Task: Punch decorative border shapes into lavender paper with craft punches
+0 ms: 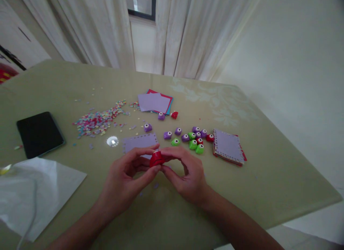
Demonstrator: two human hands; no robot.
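Between the fingertips of my left hand (129, 174) and my right hand (186, 173) is a small red craft punch (156, 159), raised over the near side of the table. Both hands are closed on it, thumbs below and fingers above. Just beyond lies a purple paper sheet (141, 140) with holes along its edge, partly hidden by my fingers. Several more punches sit past my right hand: purple ones (185, 137), green ones (192, 144) and red ones (210, 138), each with an eye-like top.
A stack of punched sheets (228, 146) lies at right. Uncut coloured paper (153, 102) is farther back. Paper confetti (96, 121) is heaped at left, near a shiny round object (112, 141). A black tablet or phone (39, 134) and a white plastic sheet (45, 192) lie far left.
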